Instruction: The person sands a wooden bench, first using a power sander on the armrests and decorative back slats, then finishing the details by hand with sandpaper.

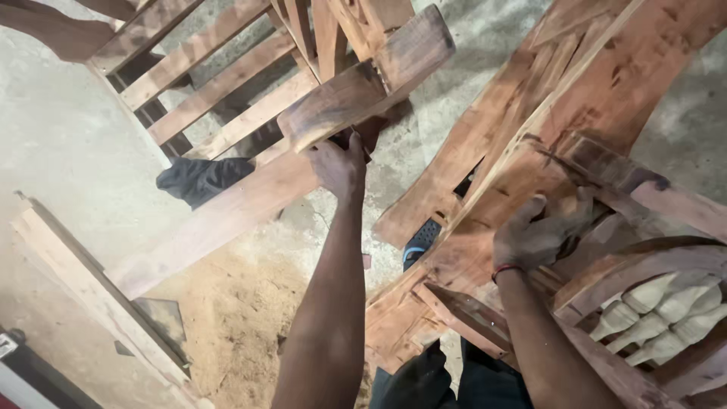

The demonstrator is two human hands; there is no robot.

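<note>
My left hand (339,167) reaches forward and grips the underside of a short, dark-stained wooden block (363,79) that tilts up over a slatted wooden frame (219,87). My right hand (534,235) rests closed on a curved reddish wooden piece of a furniture frame (575,98) at the right. Both forearms run up from the bottom of the view. Carved pale balusters (655,314) sit inside the frame just right of my right wrist.
A long plank (219,216) crosses under the block. A dark cloth (198,179) lies on the slatted frame. Sawdust (235,318) covers the concrete floor. Another board (83,284) lies at the lower left. A sandalled foot (420,241) shows between the frames.
</note>
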